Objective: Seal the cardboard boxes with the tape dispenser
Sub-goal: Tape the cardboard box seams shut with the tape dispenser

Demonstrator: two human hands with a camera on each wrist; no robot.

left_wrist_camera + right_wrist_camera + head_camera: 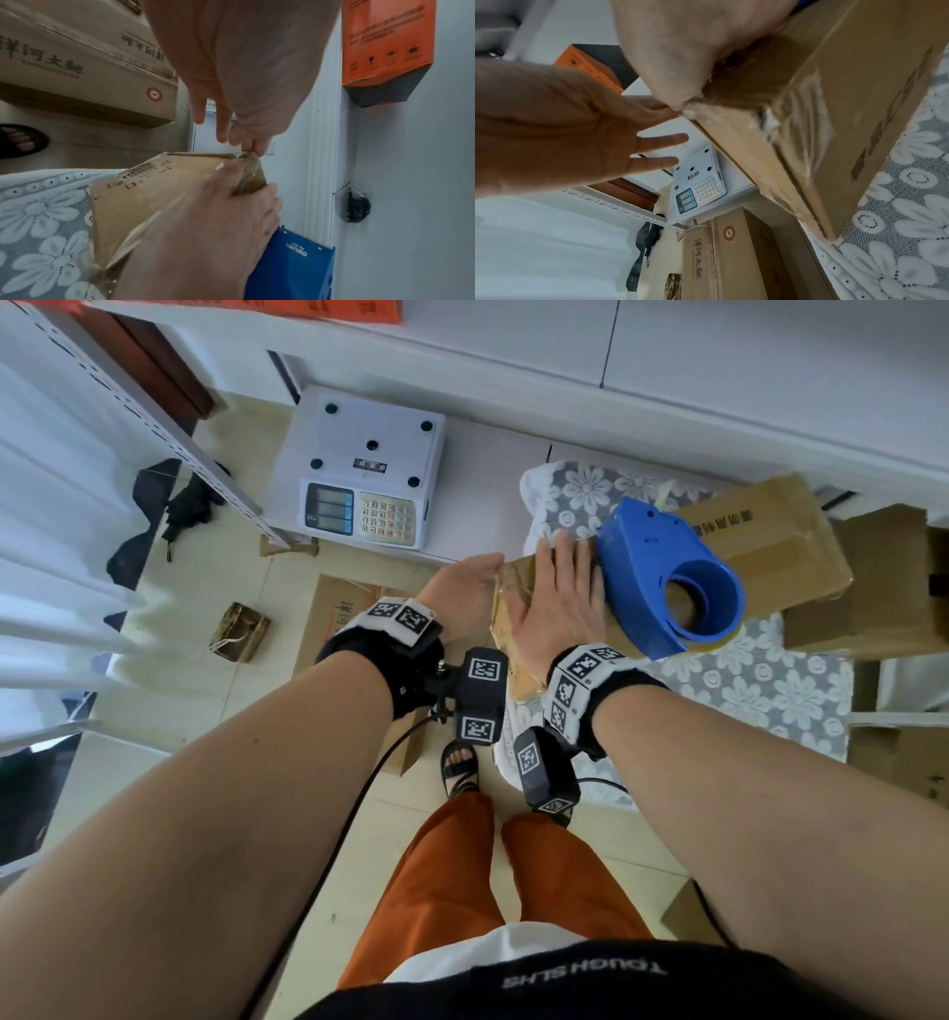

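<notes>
A long cardboard box [770, 541] lies on the lace-covered table, its near end wrapped in clear tape. The blue tape dispenser [672, 577] lies on top of the box, with no hand on it. My right hand [560, 598] presses flat on the taped end, fingers straight; the left wrist view shows this right hand [205, 233] lying over the box [144, 192] beside the dispenser [295, 263]. My left hand [467, 588] is open against the box's left end, its fingertips [248, 146] touching the taped corner. The right wrist view shows the left hand [564, 132] with spread fingers beside the box [834, 132].
A white weighing scale [359, 474] sits to the left on a low white surface. The lace tablecloth [770, 690] covers the table. More cardboard boxes [883, 588] stand at the right, flat ones [339, 618] lie on the floor. An orange box [385, 40] is by the wall.
</notes>
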